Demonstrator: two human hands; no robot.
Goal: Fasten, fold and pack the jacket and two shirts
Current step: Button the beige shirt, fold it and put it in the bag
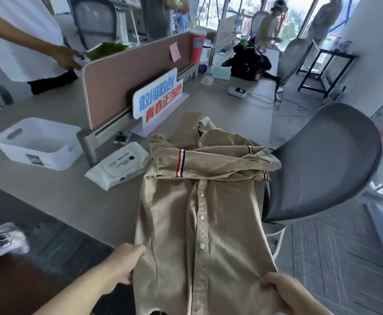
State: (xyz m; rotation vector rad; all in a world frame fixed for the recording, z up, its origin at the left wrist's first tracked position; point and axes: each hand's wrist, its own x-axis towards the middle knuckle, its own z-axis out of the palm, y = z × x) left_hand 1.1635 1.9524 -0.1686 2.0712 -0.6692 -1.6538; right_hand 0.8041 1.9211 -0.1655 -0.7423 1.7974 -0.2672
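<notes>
Currently on the fold step for the tan shirt (199, 212).

White bin (38, 144) sits far left on the desk (72, 196), open on top; probably the packing target. Wipes pack (117, 164) lies just beside the shirt's left shoulder.

Left hand (124, 264) pinches the shirt's left side edge near the hem, fingers curled onto the cloth. Right hand (286, 292) grips the hem's right corner, fingers tucked under.

Judgement: the hem goes up toward the collar next. To do it well:
- raise both corners level
- hold the button line straight and taut
- lay the hem over the crossed sleeves without dragging them
- steer clear of the wipes pack

Shirt lies face up on the desk, collar away from the person. Its lower part extends past the near desk edge, held up by both hands. Front is fastened with white buttons. Both sleeves are folded across the chest, each with a red, white and dark stripe band. Cloth is creased at the shoulders.

Grey chair (322, 162) stands close on the right.
</notes>
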